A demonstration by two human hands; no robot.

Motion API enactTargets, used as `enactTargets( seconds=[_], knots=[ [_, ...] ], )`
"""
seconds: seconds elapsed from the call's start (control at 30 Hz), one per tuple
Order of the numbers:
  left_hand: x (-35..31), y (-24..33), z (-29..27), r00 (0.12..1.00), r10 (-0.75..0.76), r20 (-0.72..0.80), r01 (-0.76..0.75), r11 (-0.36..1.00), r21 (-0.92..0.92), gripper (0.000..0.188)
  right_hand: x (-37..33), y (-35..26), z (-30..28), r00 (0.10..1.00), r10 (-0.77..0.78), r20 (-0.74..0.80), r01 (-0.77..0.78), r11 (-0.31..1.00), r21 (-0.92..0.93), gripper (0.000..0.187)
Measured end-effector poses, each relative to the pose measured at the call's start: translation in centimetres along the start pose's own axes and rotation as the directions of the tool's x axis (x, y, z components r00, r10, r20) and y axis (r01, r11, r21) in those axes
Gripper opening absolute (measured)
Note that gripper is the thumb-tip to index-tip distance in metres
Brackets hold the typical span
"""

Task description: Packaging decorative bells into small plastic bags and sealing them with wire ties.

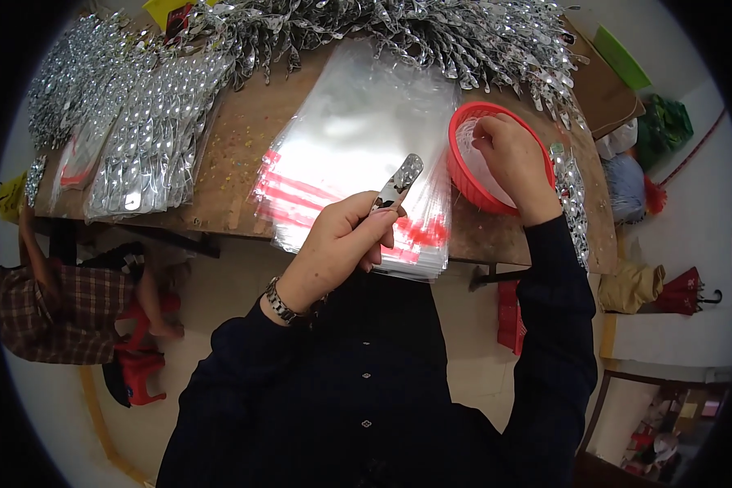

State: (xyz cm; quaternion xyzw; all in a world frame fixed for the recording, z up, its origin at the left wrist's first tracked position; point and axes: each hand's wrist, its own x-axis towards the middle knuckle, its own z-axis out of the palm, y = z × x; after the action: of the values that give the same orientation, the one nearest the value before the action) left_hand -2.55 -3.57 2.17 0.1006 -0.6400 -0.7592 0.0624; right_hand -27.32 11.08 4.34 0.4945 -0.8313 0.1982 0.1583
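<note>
Dark shirt (366,398) below the clear-bag stack (358,114), left hand (338,234) over the stack's near edge, thumb and fingers pinching a silvery round-ended piece (407,172), right hand (518,165) over the red basket (469,186) right of the stack, fingers curled, cannot tell if holding anything.

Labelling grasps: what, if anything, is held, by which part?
Left hand: silver round-ended strip, pinched by its lower end. Right hand, over red basket: can't tell.
</note>
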Motion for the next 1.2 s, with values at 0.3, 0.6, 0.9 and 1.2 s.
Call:
enactTargets(
  seconds=[0.3, 0.6, 0.9, 1.2],
  knots=[
    [0.2, -0.9, -0.4, 1.0, 0.003, -0.001, -0.003, 0.997, -0.076, 0.024, 0.9, 1.7, 1.5, 0.959, 0.188, 0.212, -0.143, 0.967, -0.211, 0.022],
    [0.4, -1.2, -0.9, 0.999, -0.026, -0.031, 0.019, 0.979, -0.203, 0.023, 0.8, 1.9, -0.1, 0.949, 0.261, 0.176, -0.271, 0.962, 0.036, 0.016],
    [0.5, -1.4, -0.6, 0.999, -0.034, -0.008, 0.031, 0.965, -0.259, 0.021, 1.0, 0.9, 0.6, 0.917, 0.324, 0.232, -0.34, 0.94, 0.031, 0.023],
    [0.4, -1.8, -0.8, 0.999, -0.04, -0.023, 0.033, 0.965, -0.261, 0.022, 0.7, 2.1, 1.5, 0.958, 0.237, 0.16, -0.218, 0.967, -0.129, 0.018]
  ],
)
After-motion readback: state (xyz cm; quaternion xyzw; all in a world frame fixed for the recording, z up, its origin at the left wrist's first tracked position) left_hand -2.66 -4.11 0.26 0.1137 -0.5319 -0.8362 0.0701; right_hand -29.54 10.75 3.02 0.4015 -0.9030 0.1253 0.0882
